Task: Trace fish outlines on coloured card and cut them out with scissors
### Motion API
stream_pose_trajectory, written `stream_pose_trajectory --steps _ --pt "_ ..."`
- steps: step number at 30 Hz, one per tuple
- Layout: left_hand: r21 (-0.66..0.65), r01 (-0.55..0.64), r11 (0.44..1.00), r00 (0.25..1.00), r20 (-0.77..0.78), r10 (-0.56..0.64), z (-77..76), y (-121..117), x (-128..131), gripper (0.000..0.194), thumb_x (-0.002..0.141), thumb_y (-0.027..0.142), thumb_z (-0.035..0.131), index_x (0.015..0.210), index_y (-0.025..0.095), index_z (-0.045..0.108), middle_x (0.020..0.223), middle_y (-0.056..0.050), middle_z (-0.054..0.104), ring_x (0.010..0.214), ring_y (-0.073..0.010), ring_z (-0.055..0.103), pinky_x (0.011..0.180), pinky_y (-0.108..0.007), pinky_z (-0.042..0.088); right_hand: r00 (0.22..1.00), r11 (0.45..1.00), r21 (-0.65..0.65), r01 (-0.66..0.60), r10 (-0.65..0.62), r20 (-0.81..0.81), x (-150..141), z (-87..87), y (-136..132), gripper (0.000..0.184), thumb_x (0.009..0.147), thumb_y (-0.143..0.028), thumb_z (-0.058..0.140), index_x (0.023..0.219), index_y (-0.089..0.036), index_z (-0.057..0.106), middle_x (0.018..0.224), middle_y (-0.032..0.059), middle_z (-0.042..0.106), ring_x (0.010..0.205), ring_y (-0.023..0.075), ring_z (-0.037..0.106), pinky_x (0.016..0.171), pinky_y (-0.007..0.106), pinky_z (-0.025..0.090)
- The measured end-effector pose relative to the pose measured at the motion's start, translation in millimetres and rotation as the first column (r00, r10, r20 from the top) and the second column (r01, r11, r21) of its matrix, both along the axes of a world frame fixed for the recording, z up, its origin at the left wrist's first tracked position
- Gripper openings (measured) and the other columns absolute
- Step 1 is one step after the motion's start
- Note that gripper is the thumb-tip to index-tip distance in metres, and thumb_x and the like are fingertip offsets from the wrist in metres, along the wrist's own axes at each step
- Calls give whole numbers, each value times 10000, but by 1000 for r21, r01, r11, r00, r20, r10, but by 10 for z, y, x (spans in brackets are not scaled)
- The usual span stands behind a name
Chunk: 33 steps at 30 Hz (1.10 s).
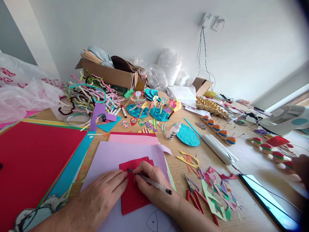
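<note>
Red paper point(132, 200) under right hand point(154, 175), pinching pen point(159, 186), left hand point(103, 187) flat across paper's edge

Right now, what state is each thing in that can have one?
Pen, held in right hand
Red paper, under left hand
Lavender sheet, one corner curled
Phone, screen lit
Cardboard box, open, filled
Wall plug, plugged in
Red-handled tools, open or shut unclear

Matt red paper point(131, 197), smooth plastic pen point(156, 184)
</note>
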<state>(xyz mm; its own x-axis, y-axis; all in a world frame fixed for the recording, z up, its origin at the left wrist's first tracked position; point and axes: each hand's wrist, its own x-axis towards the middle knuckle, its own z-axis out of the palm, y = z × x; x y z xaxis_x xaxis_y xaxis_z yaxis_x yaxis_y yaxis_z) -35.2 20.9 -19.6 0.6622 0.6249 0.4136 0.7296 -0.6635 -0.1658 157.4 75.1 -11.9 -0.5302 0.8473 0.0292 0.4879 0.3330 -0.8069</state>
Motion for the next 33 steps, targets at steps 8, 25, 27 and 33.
stream_pose_trajectory --steps 8,25,27,33 --pt "28 -8 1000 1000 -2 8 1 -1 -4 509 722 -55 284 1038 135 635 1023 -43 721 912 -152 655 836 -248 525 1000 1000 4 -13 13 -7 4 11 14 131 747 -103 489 808 -196 557 618 -39 550 554 106 497 544 203 387" --pt "22 -13 1000 1000 -21 13 -8 2 6 520 727 -54 271 1042 140 636 1032 -31 722 918 -136 660 813 -233 538 1000 1000 -16 4 -4 -3 4 31 8 138 736 -80 494 799 -179 565 621 -31 554 563 106 500 544 199 386" --pt "37 -8 999 1000 -18 8 10 -1 8 511 725 -46 273 1028 141 640 1018 -31 727 905 -138 664 802 -231 543 1000 1000 -13 -7 7 -13 3 33 11 141 737 -82 494 808 -180 568 634 -27 565 573 107 507 550 199 391" --pt "68 -7 998 1000 2 6 8 7 -5 506 720 -55 270 1008 144 636 1001 -27 729 898 -136 658 800 -229 538 1000 1000 -12 6 -6 -3 6 32 7 128 733 -81 496 784 -180 559 610 -34 548 548 101 492 533 194 382"
